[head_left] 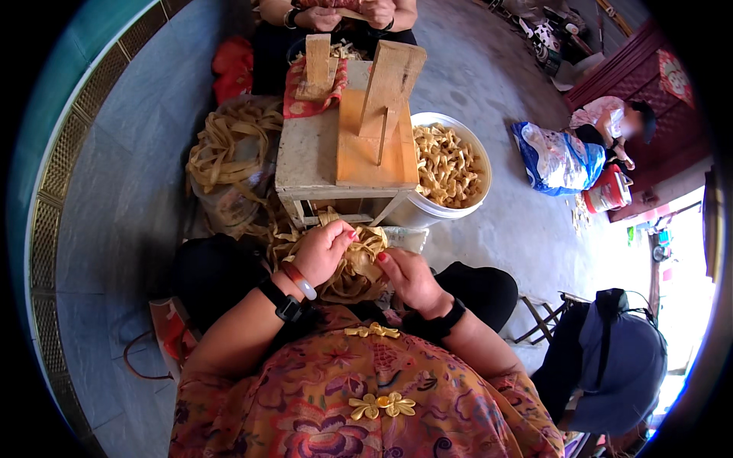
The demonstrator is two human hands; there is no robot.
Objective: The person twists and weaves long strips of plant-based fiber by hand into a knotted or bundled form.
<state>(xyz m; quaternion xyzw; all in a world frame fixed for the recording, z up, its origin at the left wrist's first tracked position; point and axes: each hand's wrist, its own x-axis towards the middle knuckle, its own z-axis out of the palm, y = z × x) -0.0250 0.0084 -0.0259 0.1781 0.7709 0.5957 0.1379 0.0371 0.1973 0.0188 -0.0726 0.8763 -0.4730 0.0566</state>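
Note:
My left hand [324, 250] and my right hand [412, 281] are raised over a heap of loose tan, ribbon-like strips [355, 275] in my lap, fingers curled and thumbs pinched on strip material. What exactly lies between the fingertips is small and partly hidden. In front of my hands stands a low worn table [305, 168] bearing an orange board [355, 173] with an upright wooden block [389, 76]. A white bucket [447, 210] of knotted tan pieces is at its right; a bag of loose strips [221, 153] is at its left.
A co-worker's hands [321, 19] work beyond the table. Another person [603, 114] sits at right beside a blue-white sack [553, 160] and red pail [607, 187]. A folding stool [538, 324] and dark bag [611, 359] are at my right, a red bag [164, 328] at my left.

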